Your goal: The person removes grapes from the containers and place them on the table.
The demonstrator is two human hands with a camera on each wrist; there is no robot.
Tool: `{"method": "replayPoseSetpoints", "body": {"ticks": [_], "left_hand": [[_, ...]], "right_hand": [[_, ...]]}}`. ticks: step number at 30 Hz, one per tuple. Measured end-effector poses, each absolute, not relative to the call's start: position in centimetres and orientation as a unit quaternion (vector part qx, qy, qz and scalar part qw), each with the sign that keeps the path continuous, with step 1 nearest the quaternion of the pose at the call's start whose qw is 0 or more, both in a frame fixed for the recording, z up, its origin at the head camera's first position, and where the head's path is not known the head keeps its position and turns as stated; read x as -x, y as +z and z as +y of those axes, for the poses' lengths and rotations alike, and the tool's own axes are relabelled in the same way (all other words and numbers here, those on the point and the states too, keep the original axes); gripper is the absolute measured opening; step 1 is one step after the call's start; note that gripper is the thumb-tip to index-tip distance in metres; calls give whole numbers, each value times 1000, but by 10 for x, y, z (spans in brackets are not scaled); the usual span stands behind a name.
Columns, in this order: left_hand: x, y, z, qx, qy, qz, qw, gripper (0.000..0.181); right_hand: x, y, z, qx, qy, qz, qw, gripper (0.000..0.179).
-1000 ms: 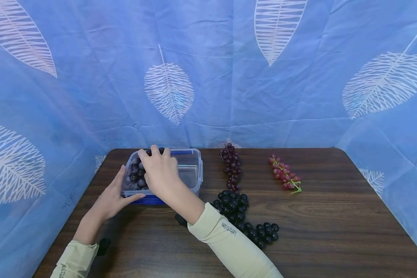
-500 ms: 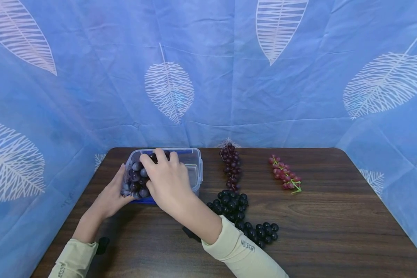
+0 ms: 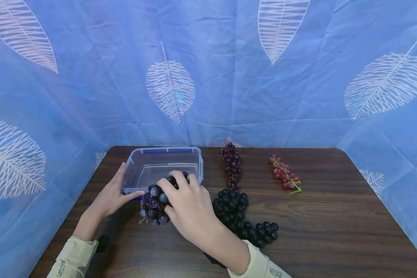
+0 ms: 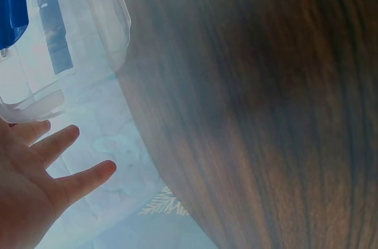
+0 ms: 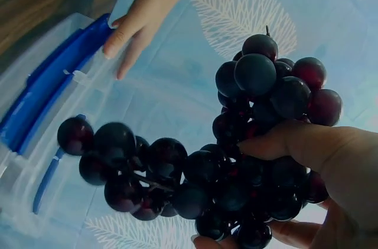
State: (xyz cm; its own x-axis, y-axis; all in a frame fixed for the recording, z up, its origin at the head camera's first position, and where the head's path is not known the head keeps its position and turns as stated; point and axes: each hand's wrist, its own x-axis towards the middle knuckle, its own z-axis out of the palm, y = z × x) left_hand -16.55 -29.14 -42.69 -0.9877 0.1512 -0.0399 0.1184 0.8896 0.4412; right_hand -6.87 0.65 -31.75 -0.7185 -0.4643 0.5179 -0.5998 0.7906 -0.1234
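Note:
In the head view my right hand grips a bunch of dark purple grapes above the table, just in front of a clear plastic box with blue clips. The right wrist view shows the thumb and fingers wrapped round the middle of these grapes. My left hand rests at the box's left side, thumb along the front edge and fingers straight. Spread fingers of the left hand show beside the box's corner in the left wrist view. No grapes show in the box.
A black grape bunch lies right of the right hand, partly behind it. Farther back lie a dark red bunch and a pinkish-red bunch with green stems. A blue leaf-patterned cloth hangs behind the wooden table.
My right hand has lifted the dark purple grapes out of the box and brought them toward the front right. The left hand has stayed at the box's side.

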Motion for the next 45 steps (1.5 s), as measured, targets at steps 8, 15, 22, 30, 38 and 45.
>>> {"method": "replayPoseSetpoints", "body": {"ticks": [8,15,22,30,38,45], "left_hand": [[166,-426,-291,-68,226,971,34,129],[164,-425,-292,-66,228,971,33,129],[164,-426,-292,-67,231,970,34,129],[163,-426,-292,-63,230,971,32,129],[163,-426,-292,-64,233,970,32,130],[164,-426,-292,-63,234,970,34,129]], "right_hand": [[50,-331,43,-294,168,-911,237,53],[34,-340,72,-278,175,-917,225,61],[20,-348,100,-252,167,-925,231,69],[10,-355,130,-212,149,-939,227,71],[7,-354,158,-166,136,-950,228,74],[8,-350,181,-134,121,-950,254,71]]}}
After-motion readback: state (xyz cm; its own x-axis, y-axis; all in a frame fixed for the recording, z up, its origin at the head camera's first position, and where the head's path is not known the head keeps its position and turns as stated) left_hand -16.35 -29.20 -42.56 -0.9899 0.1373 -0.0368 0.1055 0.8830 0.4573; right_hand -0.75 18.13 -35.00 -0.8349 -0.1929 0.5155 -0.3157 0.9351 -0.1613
